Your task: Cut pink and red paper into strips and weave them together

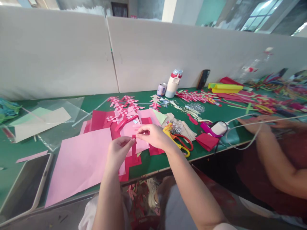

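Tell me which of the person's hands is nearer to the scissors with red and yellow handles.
Right. The right hand pinches paper strips just left of the scissors, its wrist almost over the handles. The left hand holds the same strips farther left, well apart from them.

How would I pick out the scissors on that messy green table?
Start at the green table and find its near edge, just right of the person's right hand. The scissors lie there flat among paper scraps, left of a folded red paper stack. Their red and yellow loop handles set them apart from the paper around them.
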The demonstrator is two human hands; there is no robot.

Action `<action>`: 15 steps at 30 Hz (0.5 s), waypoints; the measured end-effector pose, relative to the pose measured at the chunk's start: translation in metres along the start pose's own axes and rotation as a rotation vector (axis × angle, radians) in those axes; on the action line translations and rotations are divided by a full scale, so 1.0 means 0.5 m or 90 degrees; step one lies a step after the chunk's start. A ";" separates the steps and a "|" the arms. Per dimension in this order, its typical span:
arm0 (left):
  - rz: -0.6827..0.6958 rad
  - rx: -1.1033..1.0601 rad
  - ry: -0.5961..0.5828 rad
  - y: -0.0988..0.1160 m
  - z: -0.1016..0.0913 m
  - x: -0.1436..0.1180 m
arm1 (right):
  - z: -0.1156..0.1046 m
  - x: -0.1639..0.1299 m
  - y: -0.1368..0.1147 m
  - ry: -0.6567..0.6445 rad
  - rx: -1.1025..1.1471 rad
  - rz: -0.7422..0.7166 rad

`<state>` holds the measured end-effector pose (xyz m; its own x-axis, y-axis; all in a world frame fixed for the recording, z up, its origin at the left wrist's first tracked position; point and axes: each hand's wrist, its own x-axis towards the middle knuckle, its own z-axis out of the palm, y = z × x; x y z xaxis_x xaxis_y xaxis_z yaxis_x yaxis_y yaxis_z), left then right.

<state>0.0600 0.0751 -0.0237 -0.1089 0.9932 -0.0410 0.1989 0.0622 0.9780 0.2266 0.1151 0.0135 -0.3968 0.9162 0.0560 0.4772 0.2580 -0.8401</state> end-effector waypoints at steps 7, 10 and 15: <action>0.004 -0.039 0.040 0.003 0.003 0.000 | -0.002 0.004 -0.002 -0.025 -0.026 -0.021; 0.002 -0.057 0.050 -0.001 0.005 0.001 | -0.001 0.005 -0.001 -0.022 -0.013 -0.011; -0.015 -0.065 0.060 -0.005 0.003 0.003 | 0.001 0.006 0.005 -0.026 0.026 -0.023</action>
<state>0.0607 0.0764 -0.0265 -0.2047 0.9776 -0.0495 0.0956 0.0703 0.9929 0.2262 0.1184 0.0116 -0.4460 0.8926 0.0657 0.4299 0.2780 -0.8590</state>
